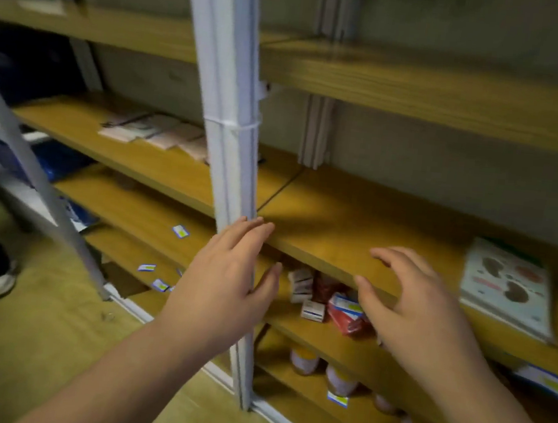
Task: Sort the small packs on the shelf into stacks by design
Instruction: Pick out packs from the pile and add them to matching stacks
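Printed sheet (507, 290) on upper shelf; jars (339, 379) below.

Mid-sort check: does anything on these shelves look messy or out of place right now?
Yes. The small packs under the shelf board lie jumbled: white ones tipped at angles against red ones, no tidy stacks. Both hands, left hand and right hand, are open and hold nothing.

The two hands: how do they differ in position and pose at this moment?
The left hand is in front of the white shelf post with fingers nearly straight and together; the right hand is in front of the wooden shelf's edge with fingers spread and curled. The left hand sits left of the small packs; the right hand partly covers them. Both are open and hold nothing.
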A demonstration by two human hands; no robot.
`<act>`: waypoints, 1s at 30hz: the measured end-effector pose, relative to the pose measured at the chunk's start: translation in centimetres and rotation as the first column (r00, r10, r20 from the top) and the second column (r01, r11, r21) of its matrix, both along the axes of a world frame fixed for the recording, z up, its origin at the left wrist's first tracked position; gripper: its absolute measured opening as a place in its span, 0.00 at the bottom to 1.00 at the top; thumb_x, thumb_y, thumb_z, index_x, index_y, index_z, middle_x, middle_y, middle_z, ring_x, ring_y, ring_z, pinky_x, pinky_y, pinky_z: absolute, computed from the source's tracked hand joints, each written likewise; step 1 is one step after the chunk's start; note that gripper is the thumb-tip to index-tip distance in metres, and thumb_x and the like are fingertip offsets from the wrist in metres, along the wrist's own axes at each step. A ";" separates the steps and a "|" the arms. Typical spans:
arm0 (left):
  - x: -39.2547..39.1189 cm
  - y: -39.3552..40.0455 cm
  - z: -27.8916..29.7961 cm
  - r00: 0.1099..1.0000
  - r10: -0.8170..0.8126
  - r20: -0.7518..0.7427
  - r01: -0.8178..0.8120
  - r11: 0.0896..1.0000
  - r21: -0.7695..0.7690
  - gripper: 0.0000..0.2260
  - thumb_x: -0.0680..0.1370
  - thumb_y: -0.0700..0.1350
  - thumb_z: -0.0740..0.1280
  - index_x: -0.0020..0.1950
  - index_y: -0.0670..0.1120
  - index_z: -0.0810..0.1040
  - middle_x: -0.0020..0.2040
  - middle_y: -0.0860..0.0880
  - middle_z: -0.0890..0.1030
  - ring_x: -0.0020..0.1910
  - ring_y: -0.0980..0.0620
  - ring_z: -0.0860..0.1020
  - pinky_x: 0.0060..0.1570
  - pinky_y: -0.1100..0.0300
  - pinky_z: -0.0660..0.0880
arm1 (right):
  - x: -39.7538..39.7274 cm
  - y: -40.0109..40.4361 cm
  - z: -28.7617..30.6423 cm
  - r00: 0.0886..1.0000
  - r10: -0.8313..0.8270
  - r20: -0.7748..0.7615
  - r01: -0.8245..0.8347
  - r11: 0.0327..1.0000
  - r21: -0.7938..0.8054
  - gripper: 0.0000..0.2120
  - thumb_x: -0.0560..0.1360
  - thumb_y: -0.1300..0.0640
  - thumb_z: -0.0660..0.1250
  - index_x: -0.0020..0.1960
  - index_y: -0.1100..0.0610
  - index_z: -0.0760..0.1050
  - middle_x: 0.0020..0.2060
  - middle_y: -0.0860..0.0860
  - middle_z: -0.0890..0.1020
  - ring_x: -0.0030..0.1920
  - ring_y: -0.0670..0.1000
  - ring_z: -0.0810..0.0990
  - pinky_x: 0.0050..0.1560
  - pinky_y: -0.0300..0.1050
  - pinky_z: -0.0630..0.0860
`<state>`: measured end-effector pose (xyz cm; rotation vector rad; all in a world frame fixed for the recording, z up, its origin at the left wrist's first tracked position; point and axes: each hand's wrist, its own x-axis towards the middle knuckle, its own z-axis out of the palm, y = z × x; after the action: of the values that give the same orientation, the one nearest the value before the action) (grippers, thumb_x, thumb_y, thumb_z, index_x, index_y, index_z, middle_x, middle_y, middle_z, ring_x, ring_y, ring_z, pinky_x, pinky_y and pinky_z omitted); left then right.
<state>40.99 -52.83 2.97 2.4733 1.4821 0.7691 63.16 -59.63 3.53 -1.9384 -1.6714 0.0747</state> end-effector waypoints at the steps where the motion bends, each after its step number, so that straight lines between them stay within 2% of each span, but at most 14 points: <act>1: -2.1 0.9 0.0 1.000 0.016 0.002 -0.016 1.000 0.005 0.27 0.81 0.57 0.61 0.78 0.51 0.65 0.77 0.55 0.66 0.78 0.58 0.58 0.72 0.65 0.55 | -2.1 1.2 0.0 1.000 0.021 -0.006 -0.021 1.000 0.004 0.21 0.77 0.43 0.64 0.69 0.44 0.70 0.63 0.39 0.72 0.61 0.40 0.69 0.57 0.37 0.68; 4: -8.0 2.9 0.3 0.997 0.070 0.023 -0.070 0.998 0.005 0.26 0.81 0.56 0.61 0.79 0.53 0.64 0.77 0.57 0.66 0.78 0.60 0.57 0.70 0.67 0.53 | -8.3 4.4 0.2 0.994 0.101 -0.032 -0.101 0.995 0.001 0.20 0.77 0.44 0.64 0.68 0.44 0.71 0.62 0.37 0.72 0.61 0.39 0.70 0.58 0.36 0.68; 7: -13.0 4.5 1.0 0.993 0.110 0.041 -0.109 0.994 -0.026 0.27 0.81 0.56 0.61 0.79 0.53 0.63 0.77 0.56 0.66 0.78 0.59 0.57 0.72 0.64 0.55 | -13.9 7.3 0.6 0.978 0.206 -0.034 -0.206 0.979 -0.008 0.20 0.77 0.44 0.64 0.68 0.43 0.70 0.62 0.35 0.71 0.62 0.37 0.69 0.62 0.37 0.71; 11: -17.7 7.2 1.2 0.987 0.157 0.041 -0.156 0.988 -0.023 0.27 0.80 0.55 0.62 0.79 0.51 0.64 0.77 0.55 0.67 0.78 0.57 0.59 0.73 0.62 0.57 | -19.0 10.9 0.9 0.956 0.292 -0.012 -0.292 0.957 0.000 0.19 0.77 0.45 0.65 0.67 0.45 0.71 0.62 0.37 0.72 0.62 0.36 0.68 0.61 0.32 0.65; 18: -21.2 13.4 -0.3 0.979 0.196 0.050 -0.193 0.979 -0.059 0.27 0.81 0.56 0.61 0.79 0.53 0.61 0.78 0.56 0.64 0.78 0.58 0.57 0.72 0.64 0.55 | -23.0 18.0 0.0 0.944 0.331 0.019 -0.330 0.943 -0.028 0.20 0.77 0.45 0.66 0.67 0.47 0.73 0.63 0.40 0.74 0.63 0.42 0.71 0.62 0.36 0.67; 22: -22.4 18.3 -0.6 0.979 0.202 0.028 -0.200 0.979 -0.046 0.28 0.80 0.57 0.62 0.79 0.53 0.62 0.78 0.56 0.65 0.78 0.58 0.59 0.73 0.61 0.58 | -24.5 23.0 -1.0 0.943 0.333 0.015 -0.332 0.943 -0.033 0.20 0.77 0.45 0.64 0.68 0.47 0.72 0.63 0.40 0.74 0.63 0.43 0.71 0.61 0.38 0.69; 27: -25.3 24.1 0.2 0.970 0.240 -0.022 -0.241 0.969 -0.050 0.28 0.80 0.58 0.61 0.79 0.55 0.61 0.77 0.58 0.65 0.77 0.59 0.59 0.71 0.64 0.57 | -27.4 29.4 -1.7 0.939 0.343 -0.012 -0.343 0.938 -0.038 0.20 0.77 0.45 0.64 0.66 0.49 0.74 0.62 0.43 0.75 0.62 0.45 0.73 0.62 0.40 0.69; 30: -26.6 27.6 0.3 0.969 0.248 0.009 -0.247 0.966 -0.073 0.27 0.80 0.58 0.62 0.79 0.55 0.62 0.77 0.58 0.65 0.75 0.58 0.64 0.71 0.61 0.64 | -28.9 32.7 -1.6 0.939 0.342 -0.024 -0.343 0.939 -0.022 0.19 0.76 0.45 0.64 0.65 0.50 0.75 0.60 0.44 0.77 0.61 0.47 0.74 0.62 0.45 0.73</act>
<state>14.36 -25.27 3.31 2.2501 1.8020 0.7608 34.23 -26.94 1.94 -1.6370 -1.9870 0.2488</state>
